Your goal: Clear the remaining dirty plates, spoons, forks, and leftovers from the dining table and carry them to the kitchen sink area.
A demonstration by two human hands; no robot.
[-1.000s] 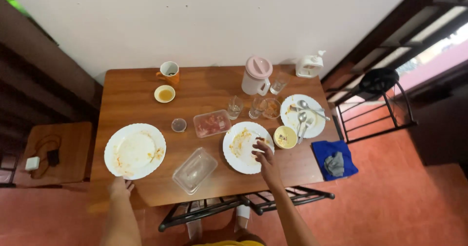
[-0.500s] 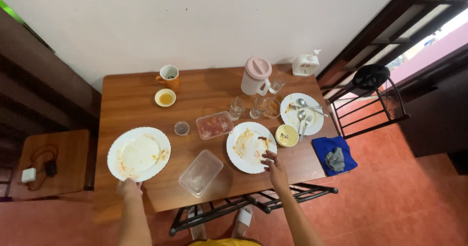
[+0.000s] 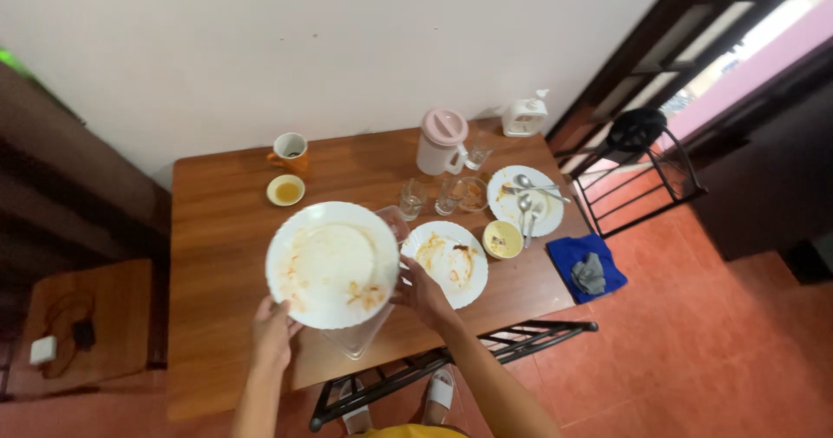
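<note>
I hold a dirty white plate point(image 3: 330, 264) with a scalloped rim up above the wooden table point(image 3: 217, 230). My left hand point(image 3: 272, 332) grips its near-left edge and my right hand point(image 3: 420, 292) grips its right edge. The lifted plate hides the clear plastic tubs beneath it; only a corner of the empty tub point(image 3: 357, 341) shows below. A second smeared white plate point(image 3: 449, 263) lies on the table just right of my right hand, with a small yellow bowl point(image 3: 502, 239) beside it.
Further back stand an orange mug point(image 3: 289, 151), a small sauce dish point(image 3: 285, 190), drinking glasses point(image 3: 413, 198), a pink-lidded jug point(image 3: 440, 142), a plate with spoons point(image 3: 526, 197) and a white dispenser point(image 3: 523, 117). A blue cloth point(image 3: 587, 264) hangs off the right edge. A black chair point(image 3: 638, 156) stands right, a side table point(image 3: 69, 325) left.
My left hand lifted the left plate off the table and carried it right toward the middle. My right hand left the centre plate and took the lifted plate's right edge.
</note>
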